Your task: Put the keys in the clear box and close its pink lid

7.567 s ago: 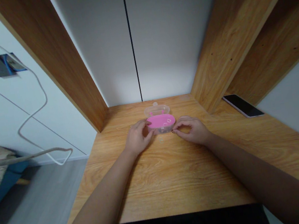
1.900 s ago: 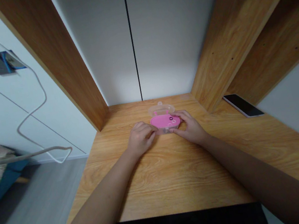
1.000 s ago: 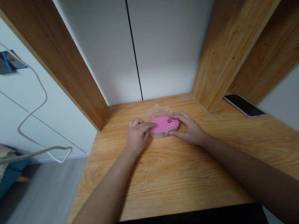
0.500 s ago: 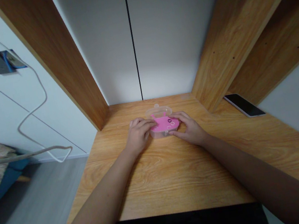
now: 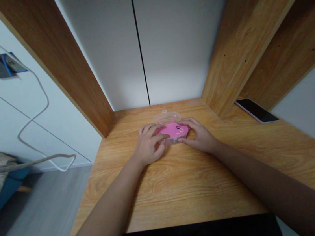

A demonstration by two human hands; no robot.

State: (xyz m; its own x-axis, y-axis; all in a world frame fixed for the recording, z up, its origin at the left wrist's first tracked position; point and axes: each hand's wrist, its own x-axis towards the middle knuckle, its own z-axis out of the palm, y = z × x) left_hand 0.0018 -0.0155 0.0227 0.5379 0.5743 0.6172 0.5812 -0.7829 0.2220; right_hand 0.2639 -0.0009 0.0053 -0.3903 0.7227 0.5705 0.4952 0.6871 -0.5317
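A small pink plastic case (image 5: 175, 131) with a see-through body and a clear lobed part (image 5: 166, 118) behind it sits on the wooden desk (image 5: 186, 185). Small dark and pale rings mark its pink top. My left hand (image 5: 150, 145) lies over the case's left end, its fingers across the pink surface. My right hand (image 5: 198, 135) holds the right end, with the thumb along the front edge and the fingers at the far side. The hands hide both ends of the case.
A black smartphone (image 5: 256, 110) lies at the desk's far right. Wooden shelf panels (image 5: 70, 80) rise on both sides, with a pale wall behind. A white cable (image 5: 34, 121) hangs from a wall socket at left, above a grey floor and a bed edge.
My left hand has slid right and now covers more of the case's pink top. The case and my right hand have barely moved.
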